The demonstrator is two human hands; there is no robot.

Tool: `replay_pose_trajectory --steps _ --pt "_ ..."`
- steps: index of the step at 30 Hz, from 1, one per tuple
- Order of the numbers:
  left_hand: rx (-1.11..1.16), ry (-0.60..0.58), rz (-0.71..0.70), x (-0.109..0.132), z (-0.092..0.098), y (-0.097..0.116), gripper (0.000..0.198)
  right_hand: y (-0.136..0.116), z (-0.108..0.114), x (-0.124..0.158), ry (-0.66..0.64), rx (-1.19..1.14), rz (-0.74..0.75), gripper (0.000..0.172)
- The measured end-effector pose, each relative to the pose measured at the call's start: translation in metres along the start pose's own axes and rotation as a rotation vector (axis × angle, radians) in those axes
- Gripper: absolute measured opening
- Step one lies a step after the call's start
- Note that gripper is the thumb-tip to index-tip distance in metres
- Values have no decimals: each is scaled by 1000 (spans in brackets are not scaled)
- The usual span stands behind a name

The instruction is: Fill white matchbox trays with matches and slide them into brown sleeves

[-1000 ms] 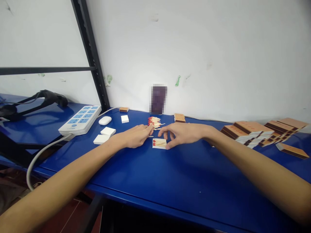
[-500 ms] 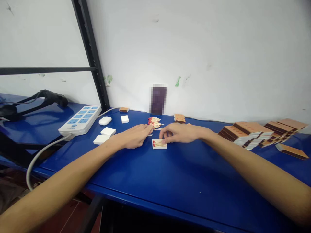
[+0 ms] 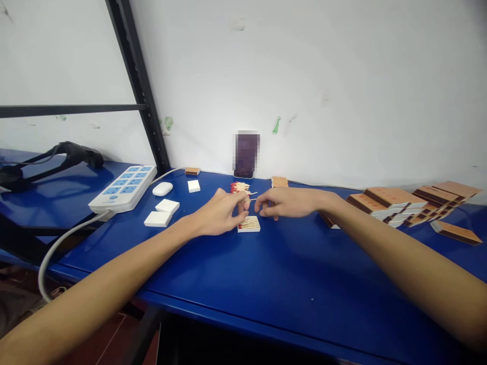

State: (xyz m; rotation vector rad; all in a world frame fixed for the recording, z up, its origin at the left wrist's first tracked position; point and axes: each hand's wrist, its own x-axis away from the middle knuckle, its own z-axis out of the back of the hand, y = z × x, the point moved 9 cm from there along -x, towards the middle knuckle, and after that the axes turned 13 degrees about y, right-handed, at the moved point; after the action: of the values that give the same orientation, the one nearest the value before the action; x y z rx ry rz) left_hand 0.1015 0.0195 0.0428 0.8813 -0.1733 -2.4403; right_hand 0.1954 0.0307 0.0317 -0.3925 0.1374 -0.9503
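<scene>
A small white matchbox tray [image 3: 248, 229] lies on the blue table, with several red-tipped matches [image 3: 250, 222] in it. My left hand [image 3: 224, 213] is at the tray's left and far edge, thumb and forefinger closed in a pinch. A thin pale match [image 3: 252, 199] sticks out to the right from those fingers. To the right of the tray, my right hand [image 3: 283, 203] hovers with loosely bent fingers that are apart and hold nothing. Behind both hands lies a loose pile of matches [image 3: 240, 187], partly covered by my left hand.
Stacked matchboxes [image 3: 395, 203] stand on the right, with a single matchbox [image 3: 456, 232] in front. White trays [image 3: 158, 219], a white rounded case [image 3: 162, 189] and a power strip [image 3: 125, 187] are on the left. A blurred phone [image 3: 246, 154] leans on the wall.
My left hand has come from the pile to the tray, with a match at its fingertips. My right hand has drawn up off the tray to the right.
</scene>
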Motion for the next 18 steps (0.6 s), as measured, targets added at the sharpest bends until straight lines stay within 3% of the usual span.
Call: replay_pose_trajectory --steps 3,9,13,18 --pt "-60 74 21 -2 14 -7 12 -1 -1 -1 18 -12 -24 24" --pt "-109 -124 -67 6 -1 -6 42 -9 -7 -4 53 -35 7 30" --pt "-97 -164 -48 8 -8 -8 35 -18 -8 -4 84 46 61 37" --pt "-110 -126 -46 7 -2 -13 44 -17 -2 -3 156 187 27 29"
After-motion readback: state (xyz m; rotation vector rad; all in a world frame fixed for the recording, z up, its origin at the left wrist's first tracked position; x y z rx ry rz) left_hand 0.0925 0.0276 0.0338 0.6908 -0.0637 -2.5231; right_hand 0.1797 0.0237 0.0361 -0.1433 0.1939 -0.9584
